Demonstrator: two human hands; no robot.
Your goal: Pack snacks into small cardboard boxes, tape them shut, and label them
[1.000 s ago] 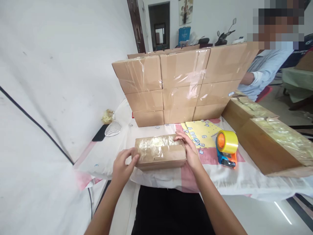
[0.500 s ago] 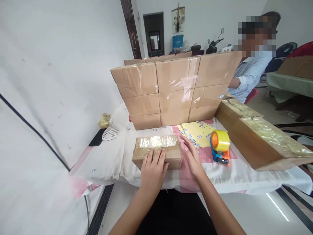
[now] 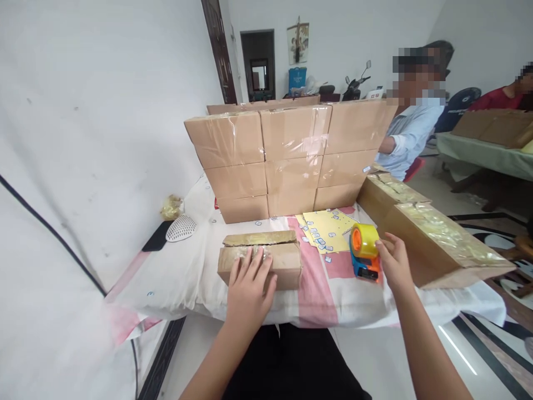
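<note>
Small brown cardboard box with taped top point(image 3: 287, 275): on the white-and-pink cloth-covered counter point(image 3: 318, 303), beneath the left hand point(image 3: 250, 289), which lies flat, fingers slightly spread, gripping nothing.
Yellow tape roll point(image 3: 367, 241) on blue-and-orange dispenser point(image 3: 358, 265): at the thumb of the right hand point(image 3: 393, 261), fingers partly curled; grip unclear.
Stacked brown cardboard boxes point(image 3: 293, 180): beyond both hands.

Left hand point(image 3: 250, 286): fingers spread on small box point(image 3: 287, 264)
Right hand point(image 3: 393, 258): against tape dispenser point(image 3: 366, 247), right side
Surface point(image 3: 195, 272): cloth-covered, bearing yellow paper point(image 3: 338, 225), stacked boxes point(image 3: 291, 172) behind
</note>
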